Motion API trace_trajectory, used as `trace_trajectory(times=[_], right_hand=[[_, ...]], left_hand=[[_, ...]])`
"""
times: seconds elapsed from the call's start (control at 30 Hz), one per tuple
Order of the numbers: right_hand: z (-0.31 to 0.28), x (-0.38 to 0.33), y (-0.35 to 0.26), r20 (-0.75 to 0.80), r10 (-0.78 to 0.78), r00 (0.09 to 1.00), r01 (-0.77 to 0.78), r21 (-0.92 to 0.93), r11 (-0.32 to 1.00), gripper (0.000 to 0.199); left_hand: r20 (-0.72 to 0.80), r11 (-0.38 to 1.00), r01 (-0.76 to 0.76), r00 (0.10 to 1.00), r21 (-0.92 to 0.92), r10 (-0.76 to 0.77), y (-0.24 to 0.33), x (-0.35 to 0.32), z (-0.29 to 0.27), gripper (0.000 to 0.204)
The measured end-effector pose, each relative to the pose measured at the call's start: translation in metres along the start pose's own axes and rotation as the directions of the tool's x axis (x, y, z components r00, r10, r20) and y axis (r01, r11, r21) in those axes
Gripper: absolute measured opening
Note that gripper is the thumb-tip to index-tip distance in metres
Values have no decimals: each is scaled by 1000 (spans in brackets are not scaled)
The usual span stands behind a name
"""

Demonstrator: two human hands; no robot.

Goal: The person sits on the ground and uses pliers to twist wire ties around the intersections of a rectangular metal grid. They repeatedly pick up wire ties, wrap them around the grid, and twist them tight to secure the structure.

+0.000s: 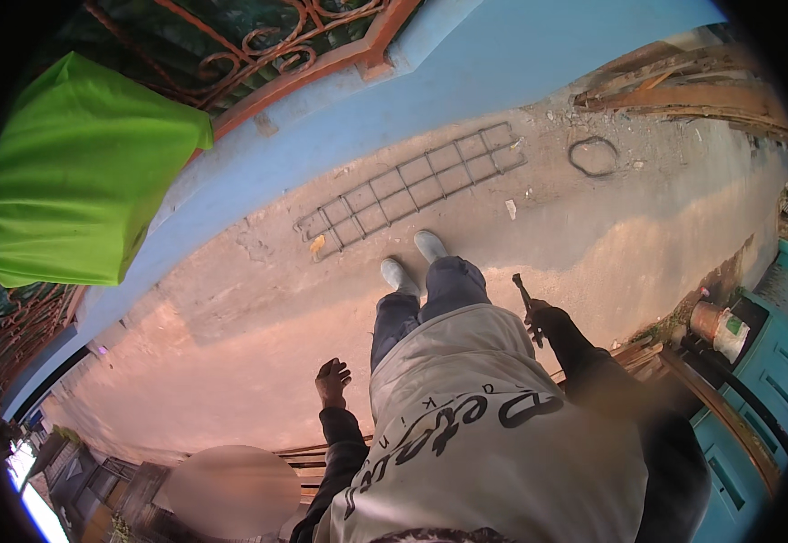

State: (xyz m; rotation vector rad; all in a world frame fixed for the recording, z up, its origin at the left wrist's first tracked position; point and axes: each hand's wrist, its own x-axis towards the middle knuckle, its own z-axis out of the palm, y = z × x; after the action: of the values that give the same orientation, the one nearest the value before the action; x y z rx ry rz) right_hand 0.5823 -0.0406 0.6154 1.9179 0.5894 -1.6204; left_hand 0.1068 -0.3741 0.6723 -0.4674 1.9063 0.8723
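1. Looking straight down from my head cam here. My right hand (pixel 541 317) is out beside my right thigh with the fingers wrapped shut around a dark hand tool (pixel 528 309). It looks like a hammer or some kind of bar, too small and dark for me to call it.

2. The tool pokes up and forward out of my fist, with a short bit hanging below it. I'd guess metal: stiff, a bit heavy for its size, not fragile, probably not slippery. The grip sits around the middle of the shaft, which feels like the right spot for balance.

3. My left hand (pixel 332 380) holds nothing. Fingers loosely curled and half spread, hanging just off my left hip over bare ground.

4. Out ahead of my grey shoes (pixel 415 260) a welded rebar grid (pixel 412 187) lies flat on the concrete ground (pixel 231 344), close to the blue wall base (pixel 340 118). A loop of wire (pixel 593 156) sits further right, well apart from the grid.

5. Other stuff: a bright green cloth (pixel 77 172) draped over the rusty scrolled railing (pixel 258 45) up left, stacked timber (pixel 683 90) top right, a teal cabinet (pixel 765 380) with a tin (pixel 706 319) on it at my right.

6. Nothing sits between my feet and the grid, but that cabinet edge is close to my right elbow.
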Motion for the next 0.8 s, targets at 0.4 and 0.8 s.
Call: trace_trajectory(times=[0.4,0.8], right_hand=[[56,-38,61,59,20,998,-26,111,993,41],[19,-27,71,44,8,999,-17,201,979,54]], left_hand=[[-30,992,-85,996,94,88,18,49,-43,30],[-38,991,-87,995,105,92,24,54,-26,29]])
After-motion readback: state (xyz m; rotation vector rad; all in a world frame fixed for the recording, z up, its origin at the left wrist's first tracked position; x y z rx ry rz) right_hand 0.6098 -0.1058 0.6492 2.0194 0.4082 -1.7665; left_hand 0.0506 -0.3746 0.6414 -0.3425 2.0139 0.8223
